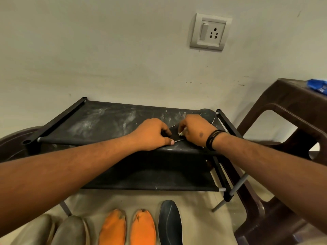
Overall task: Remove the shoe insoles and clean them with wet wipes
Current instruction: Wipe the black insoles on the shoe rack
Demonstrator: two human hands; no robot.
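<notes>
A dark insole (205,115) lies on the top shelf of a black fabric shoe rack (99,121), at its right end. My left hand (150,134) holds the insole's near end down, with fingers curled over it. My right hand (194,131) grips a small crumpled white wipe (181,133) against the insole's middle. On the floor below lie another dark insole (169,223), two orange insoles (113,228) (143,228), and two grey-green ones (70,230) at the lower left.
A brown plastic stool (286,106) stands at the right with a blue wipes pack (318,85) on top. A wall socket (210,31) is above. A brown chair edge (14,138) sits left of the rack. The rack has a lower shelf (150,179).
</notes>
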